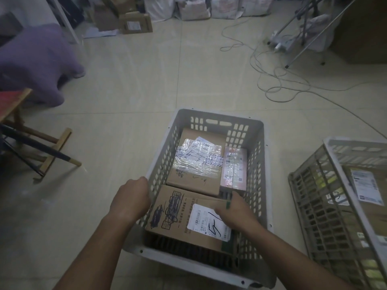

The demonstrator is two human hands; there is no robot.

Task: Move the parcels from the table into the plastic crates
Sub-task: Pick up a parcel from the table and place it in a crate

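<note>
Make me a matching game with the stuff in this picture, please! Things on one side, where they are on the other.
Things:
1. left hand
2. right hand
3. pink parcel
4. second crate

Places:
A. far right of the picture
B. on the near box's top
C. on the crate's left rim
D. inside the crate, right side

Pairs: 1-C, 2-B, 3-D, 4-A

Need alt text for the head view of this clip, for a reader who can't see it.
Two hands lower a brown cardboard parcel into a grey perforated plastic crate on a tiled floor: the left hand grips the crate's rim, the right hand holds the parcel. Two taped parcels already lie inside; a second grey crate sits at right.
</note>
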